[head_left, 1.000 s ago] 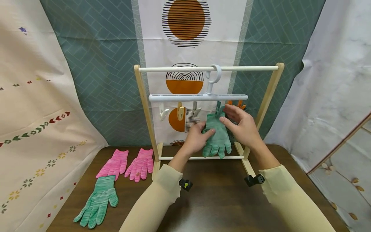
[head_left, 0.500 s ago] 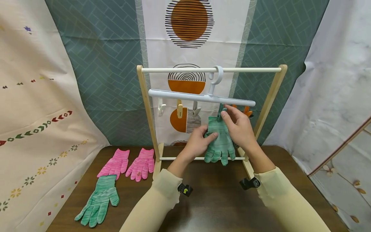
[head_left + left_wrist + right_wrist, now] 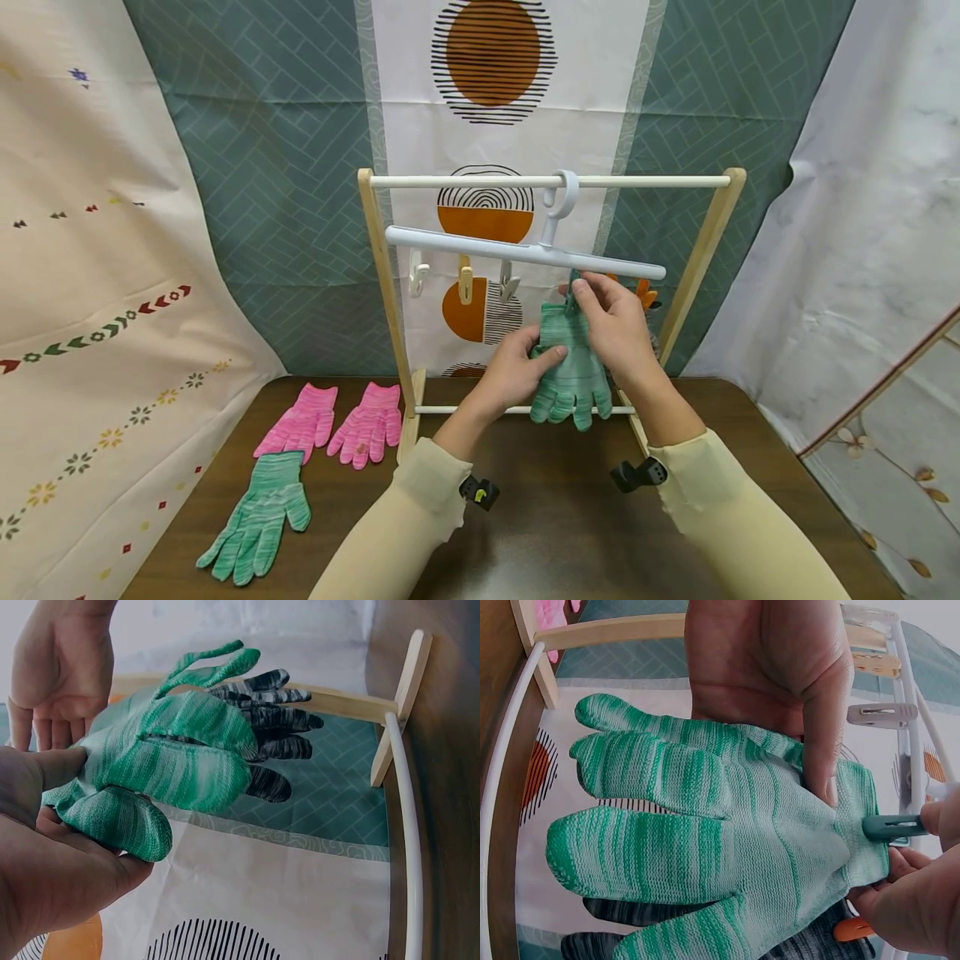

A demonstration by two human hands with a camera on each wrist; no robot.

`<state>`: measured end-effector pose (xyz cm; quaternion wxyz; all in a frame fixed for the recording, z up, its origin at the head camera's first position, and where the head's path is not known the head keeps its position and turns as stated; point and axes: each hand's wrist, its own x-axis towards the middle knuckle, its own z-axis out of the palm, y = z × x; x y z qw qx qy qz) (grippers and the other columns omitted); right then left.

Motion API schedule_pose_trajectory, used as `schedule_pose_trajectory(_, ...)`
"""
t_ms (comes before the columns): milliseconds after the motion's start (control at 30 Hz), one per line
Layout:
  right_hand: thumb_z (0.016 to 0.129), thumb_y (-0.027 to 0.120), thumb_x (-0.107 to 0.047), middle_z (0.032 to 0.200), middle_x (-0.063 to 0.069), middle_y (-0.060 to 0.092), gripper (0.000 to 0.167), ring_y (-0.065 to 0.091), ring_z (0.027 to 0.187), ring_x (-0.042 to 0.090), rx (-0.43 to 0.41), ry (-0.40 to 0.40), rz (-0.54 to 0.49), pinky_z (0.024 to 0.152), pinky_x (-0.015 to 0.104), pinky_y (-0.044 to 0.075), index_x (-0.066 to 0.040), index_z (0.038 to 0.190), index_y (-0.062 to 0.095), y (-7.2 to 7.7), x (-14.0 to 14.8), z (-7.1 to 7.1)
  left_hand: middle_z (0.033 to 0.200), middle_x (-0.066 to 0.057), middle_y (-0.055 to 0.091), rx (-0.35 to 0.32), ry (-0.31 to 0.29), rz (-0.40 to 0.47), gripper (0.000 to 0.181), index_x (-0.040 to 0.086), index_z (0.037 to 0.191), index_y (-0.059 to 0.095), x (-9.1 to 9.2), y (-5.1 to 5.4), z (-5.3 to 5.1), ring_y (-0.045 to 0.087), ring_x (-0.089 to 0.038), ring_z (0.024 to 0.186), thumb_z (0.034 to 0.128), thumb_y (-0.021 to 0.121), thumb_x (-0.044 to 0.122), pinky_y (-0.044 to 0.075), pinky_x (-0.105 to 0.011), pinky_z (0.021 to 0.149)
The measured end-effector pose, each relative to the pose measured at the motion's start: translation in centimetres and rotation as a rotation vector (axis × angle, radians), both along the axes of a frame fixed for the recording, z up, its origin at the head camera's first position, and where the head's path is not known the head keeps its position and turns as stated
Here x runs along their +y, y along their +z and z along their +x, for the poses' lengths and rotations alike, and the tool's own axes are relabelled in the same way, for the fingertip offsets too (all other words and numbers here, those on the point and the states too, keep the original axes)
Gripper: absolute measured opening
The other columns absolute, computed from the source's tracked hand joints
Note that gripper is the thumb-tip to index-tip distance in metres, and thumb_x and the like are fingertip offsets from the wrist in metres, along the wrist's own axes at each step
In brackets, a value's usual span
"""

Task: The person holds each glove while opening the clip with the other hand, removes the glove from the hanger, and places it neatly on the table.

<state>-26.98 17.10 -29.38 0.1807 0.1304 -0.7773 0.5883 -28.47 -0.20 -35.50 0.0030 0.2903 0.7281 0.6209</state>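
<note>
A green striped knit glove (image 3: 567,358) hangs fingers down below the white hanger (image 3: 525,252). My left hand (image 3: 513,371) pinches it from the side, thumb across the front, also seen in the left wrist view. My right hand (image 3: 618,325) pinches a dark teal clothespin (image 3: 892,827) at the glove's cuff. In the right wrist view the clothespin's tip lies over the cuff's edge. Behind it hangs a black and grey glove (image 3: 281,731), with an orange clothespin (image 3: 853,928) at its cuff. The hanger tilts, its right end lower.
The hanger's hook sits on the top rod (image 3: 465,181) of a wooden rack. White, yellow and grey clothespins (image 3: 507,283) hang left of the hands. Two pink gloves (image 3: 367,425) and another green glove (image 3: 258,517) lie on the table (image 3: 555,533) at the left.
The hanger has gone from level to tilted, its right end dropping. Both hands and the green glove have shifted slightly down and right; the right fingers have closed in on the teal clothespin.
</note>
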Motion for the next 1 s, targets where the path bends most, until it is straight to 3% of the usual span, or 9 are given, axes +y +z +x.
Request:
schedule_pose_trajectory(333,0.11,0.061,-0.034,0.124,0.015,0.074,0.049,0.063,0.123,0.02,0.087,-0.067,-0.027,0.11,0.043,0.046,0.003,0.143,0.06,-0.4,0.1,-0.2,0.117,-0.006,0.074,-0.04,0.02,0.026,0.032,0.005,0.136,0.067,0.4,0.1,0.0,0.073,-0.018,0.098,0.1083,0.065,0.021,0.06,-0.035,0.084)
schedule_pose_trajectory(700,0.107,0.067,-0.033,0.111,0.014,0.078,0.045,0.068,0.102,0.019,0.238,-0.218,0.018,0.078,0.024,0.049,0.001,0.137,0.067,-0.6,-0.1,-0.9,0.111,-0.006,0.075,-0.036,0.088,0.047,0.03,0.005,0.133,0.07,1.5,0.0,-1.1,0.072,-0.018,0.093,0.1098,0.063,0.022,0.06,-0.035,0.082)
schedule_pose_trajectory(867,0.105,0.07,-0.031,0.107,0.015,0.079,0.043,0.072,0.105,0.021,0.272,-0.262,0.009,0.081,0.023,0.05,0.001,0.134,0.069,-0.8,0.1,-1.6,0.112,-0.004,0.075,-0.017,0.168,0.021,0.029,0.003,0.13,0.072,1.9,-0.2,-1.6,0.067,-0.013,0.096,0.1088,0.064,0.022,0.056,-0.032,0.085)
schedule_pose_trajectory(1000,0.105,0.071,-0.029,0.106,0.016,0.079,0.041,0.074,0.107,0.022,0.272,-0.248,-0.018,0.09,0.024,0.053,0.001,0.132,0.071,-0.9,0.3,-1.9,0.114,-0.007,0.075,-0.033,0.187,0.014,0.03,0.003,0.13,0.072,2.0,-0.4,-1.9,0.068,-0.019,0.101,0.1086,0.065,0.022,0.056,-0.037,0.09)
